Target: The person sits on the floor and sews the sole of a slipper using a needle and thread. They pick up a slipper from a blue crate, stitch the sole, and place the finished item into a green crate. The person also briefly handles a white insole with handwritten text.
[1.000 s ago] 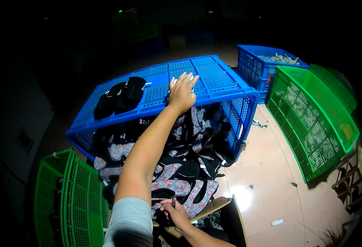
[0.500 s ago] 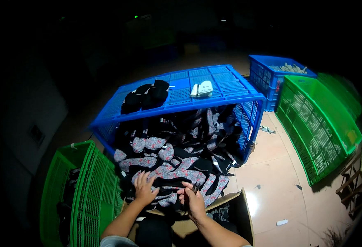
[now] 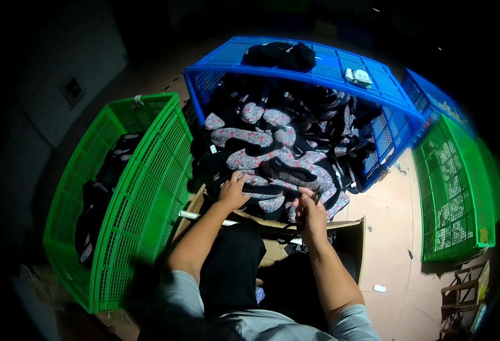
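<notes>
Head view: I saw grey-and-pink floral, black-edged fabric pieces [image 3: 255, 158], soft, slipper-shaped, heaped at the mouth of a side-lying blue perforated-plastic crate [image 3: 332, 59]. Left hand [image 3: 234, 193] half-curled on them, couldn't tell if gripping; right hand [image 3: 312, 213] pinched a small dark tool [image 3: 318, 196].

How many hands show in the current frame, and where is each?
2: the left hand at the near edge of the patterned pieces, and the right hand farther right along that edge, holding a small dark object. Darkness could hide others.
</notes>
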`<state>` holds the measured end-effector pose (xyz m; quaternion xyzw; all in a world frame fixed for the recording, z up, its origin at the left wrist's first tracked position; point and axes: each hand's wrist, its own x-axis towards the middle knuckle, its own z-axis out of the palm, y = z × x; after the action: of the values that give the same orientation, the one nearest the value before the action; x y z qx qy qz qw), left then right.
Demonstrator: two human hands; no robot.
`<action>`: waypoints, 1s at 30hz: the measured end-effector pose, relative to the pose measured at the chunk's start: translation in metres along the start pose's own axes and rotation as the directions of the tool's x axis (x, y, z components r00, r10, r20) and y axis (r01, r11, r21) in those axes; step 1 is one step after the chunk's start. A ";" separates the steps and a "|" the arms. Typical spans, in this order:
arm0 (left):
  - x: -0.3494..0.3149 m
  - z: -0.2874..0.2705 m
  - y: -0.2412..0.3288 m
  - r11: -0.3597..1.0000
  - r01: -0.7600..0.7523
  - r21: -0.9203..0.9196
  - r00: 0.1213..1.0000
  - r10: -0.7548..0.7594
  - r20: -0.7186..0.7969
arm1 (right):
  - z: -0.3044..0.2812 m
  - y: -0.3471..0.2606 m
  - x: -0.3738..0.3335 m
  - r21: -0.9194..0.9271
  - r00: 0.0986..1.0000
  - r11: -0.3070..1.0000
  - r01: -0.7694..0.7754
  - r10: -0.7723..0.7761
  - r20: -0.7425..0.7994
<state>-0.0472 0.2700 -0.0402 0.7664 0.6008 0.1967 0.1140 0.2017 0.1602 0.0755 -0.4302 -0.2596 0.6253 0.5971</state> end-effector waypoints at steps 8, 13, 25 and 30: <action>0.010 -0.001 0.001 0.999 -0.039 0.001 0.962 0.038 -0.270 | -0.003 0.011 0.000 -0.156 0.997 0.985 -0.077 0.081 0.017; -0.001 -0.054 0.036 0.983 -0.093 0.161 0.930 0.143 -0.339 | -0.022 0.012 0.003 -0.239 0.997 0.968 -0.078 0.076 -0.021; -0.093 -0.132 -0.014 0.957 -0.224 -0.183 0.898 0.130 -0.419 | -0.052 0.069 0.023 -0.333 0.988 0.932 -0.144 0.114 -0.106; -0.132 -0.116 -0.021 0.939 -0.212 -0.272 0.879 0.062 -0.473 | -0.043 0.097 0.018 -0.281 0.985 0.958 -0.055 0.098 0.142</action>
<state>-0.1432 0.1405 0.0332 0.7112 0.5149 0.4725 0.0762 0.1890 0.1545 -0.0313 -0.4691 -0.3726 0.6373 0.4847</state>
